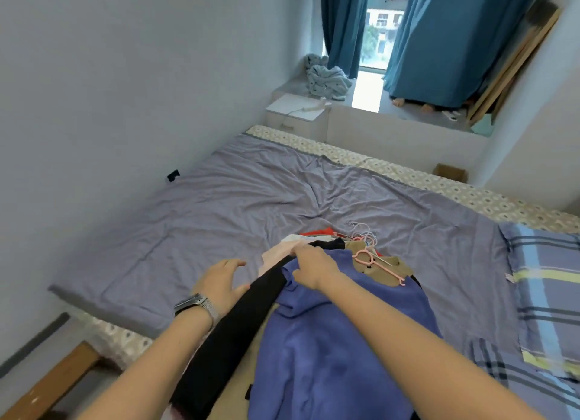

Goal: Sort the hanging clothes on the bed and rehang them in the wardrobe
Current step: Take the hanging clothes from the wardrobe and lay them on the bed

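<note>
Nearest the lens lies a blue garment, spread over the lower part of a pile of clothes on the bed; a long black garment runs diagonally along its left side. Right hand rests on top of the pile where black and blue meet, fingers curled down onto the cloth; whether that grip actually pinches the fabric cannot be told from here. Left hand, with a wristwatch on its wrist, sits just beside the black garment, fingers spread and relaxed, its grip apart and holding nothing.

Sorting looks barely begun; the clothes are bunched together, pale pink, white, red and tan pieces overlapping, with a pink hanger lying on the tan piece and a tangle of hanger hooks at the far end of the heap. Nothing seems separated into groups yet, and no wardrobe is in view, so rehanging is all to come.

Grey-purple sheet covers the bed, creased, over a patterned mattress; a plaid pillow lies at the right. Beyond stand a small white bedside cabinet, a raised window ledge with a crumpled pale blue cloth, teal curtains partly drawn, and wooden boards leaning in the corner.
</note>
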{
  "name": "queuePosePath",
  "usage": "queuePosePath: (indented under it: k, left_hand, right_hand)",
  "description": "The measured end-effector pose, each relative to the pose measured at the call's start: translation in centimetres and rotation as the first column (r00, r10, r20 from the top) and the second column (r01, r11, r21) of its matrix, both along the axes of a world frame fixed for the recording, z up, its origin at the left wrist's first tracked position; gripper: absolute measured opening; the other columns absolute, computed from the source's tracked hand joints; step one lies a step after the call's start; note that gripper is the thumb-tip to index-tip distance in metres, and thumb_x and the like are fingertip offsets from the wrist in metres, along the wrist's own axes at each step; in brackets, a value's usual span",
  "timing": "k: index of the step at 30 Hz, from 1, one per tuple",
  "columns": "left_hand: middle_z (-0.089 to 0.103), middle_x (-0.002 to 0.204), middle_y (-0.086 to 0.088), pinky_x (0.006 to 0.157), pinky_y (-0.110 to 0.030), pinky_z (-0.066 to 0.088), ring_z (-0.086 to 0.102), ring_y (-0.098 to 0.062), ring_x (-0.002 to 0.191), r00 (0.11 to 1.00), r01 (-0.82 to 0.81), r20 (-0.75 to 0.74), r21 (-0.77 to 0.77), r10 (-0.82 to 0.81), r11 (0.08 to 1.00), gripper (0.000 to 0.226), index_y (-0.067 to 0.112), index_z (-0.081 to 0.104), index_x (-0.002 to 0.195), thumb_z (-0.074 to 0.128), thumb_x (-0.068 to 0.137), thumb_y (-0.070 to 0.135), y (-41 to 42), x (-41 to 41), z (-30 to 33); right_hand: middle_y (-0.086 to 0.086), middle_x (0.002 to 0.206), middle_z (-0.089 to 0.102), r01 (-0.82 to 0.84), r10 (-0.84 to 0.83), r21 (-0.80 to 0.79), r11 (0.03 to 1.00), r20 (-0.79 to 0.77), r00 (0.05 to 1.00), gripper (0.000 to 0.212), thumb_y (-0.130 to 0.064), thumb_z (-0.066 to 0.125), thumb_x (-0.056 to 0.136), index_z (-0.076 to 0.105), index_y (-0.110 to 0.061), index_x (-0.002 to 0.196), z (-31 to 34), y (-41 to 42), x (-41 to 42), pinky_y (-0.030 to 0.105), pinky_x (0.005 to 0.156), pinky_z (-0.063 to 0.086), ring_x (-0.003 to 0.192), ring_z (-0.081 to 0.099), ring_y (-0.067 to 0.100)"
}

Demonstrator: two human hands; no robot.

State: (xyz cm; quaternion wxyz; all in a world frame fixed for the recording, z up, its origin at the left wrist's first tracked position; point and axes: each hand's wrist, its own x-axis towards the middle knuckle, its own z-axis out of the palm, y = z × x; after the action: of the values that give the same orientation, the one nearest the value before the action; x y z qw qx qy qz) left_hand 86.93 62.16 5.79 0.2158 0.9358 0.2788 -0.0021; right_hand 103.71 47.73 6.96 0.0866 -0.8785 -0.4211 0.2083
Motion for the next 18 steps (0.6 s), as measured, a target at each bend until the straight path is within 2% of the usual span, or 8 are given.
queuePosePath:
  k: [4,8,11,13,18]
  left_hand:
    - [0.044,0.138,0.001,0.106,-0.032,0.036,0.042,-0.017,0.128,0.973,-0.231,0.005,0.007,0.231,0.973,0.056,0.024,0.040,0.135,0.062,0.086,0.038,1.5,-14.4,4.2]
    - [0.047,0.137,-0.001,0.107,-0.028,0.033,0.043,-0.017,0.127,0.871,-0.490,0.070,0.039,0.487,0.871,0.057,0.023,0.042,0.134,0.063,0.084,0.039,0.6,-33.0,7.9]
    - [0.043,0.140,0.000,0.107,-0.023,0.026,0.038,-0.016,0.131,0.720,-0.692,0.150,0.078,0.678,0.718,0.054,0.020,0.040,0.137,0.059,0.088,0.034,-1.7,-46.3,11.2]
    - [0.043,0.140,-0.001,0.108,-0.025,0.028,0.038,-0.017,0.131,0.608,-0.794,0.166,0.096,0.777,0.601,0.054,0.019,0.040,0.136,0.059,0.088,0.034,-3.9,-54.4,12.8]
    - [0.043,0.137,0.001,0.104,-0.029,0.035,0.041,-0.015,0.127,0.316,-0.948,0.168,0.107,0.934,0.301,0.052,0.023,0.040,0.134,0.059,0.088,0.036,-11.1,-69.3,15.4]
  right_hand:
    - [0.012,0.135,0.051,-0.226,0.225,0.069,0.972,0.020,0.974,0.047,-0.016,0.052,0.089,0.046,-0.014,0.135,4.8,4.9,-11.6,0.036,0.099,0.041,0.123,0.048,0.031]
    - [0.009,0.138,0.051,-0.514,0.518,0.116,0.850,-0.004,0.855,0.045,-0.020,0.051,0.091,0.048,-0.015,0.136,8.7,9.5,-27.2,0.031,0.100,0.040,0.126,0.047,0.025]
    - [0.008,0.132,0.057,-0.703,0.708,0.212,0.679,0.066,0.704,0.039,-0.019,0.052,0.089,0.055,-0.015,0.128,12.4,12.7,-40.1,0.030,0.098,0.042,0.123,0.051,0.023]
    - [0.005,0.130,0.058,-0.804,0.813,0.260,0.534,0.102,0.573,0.039,-0.019,0.052,0.088,0.056,-0.017,0.127,14.8,13.4,-48.9,0.029,0.099,0.042,0.123,0.051,0.021]
    - [0.002,0.130,0.057,-0.932,0.962,0.322,0.169,0.153,0.227,0.037,-0.021,0.051,0.090,0.055,-0.018,0.127,18.7,11.8,-67.4,0.032,0.100,0.043,0.122,0.051,0.019]
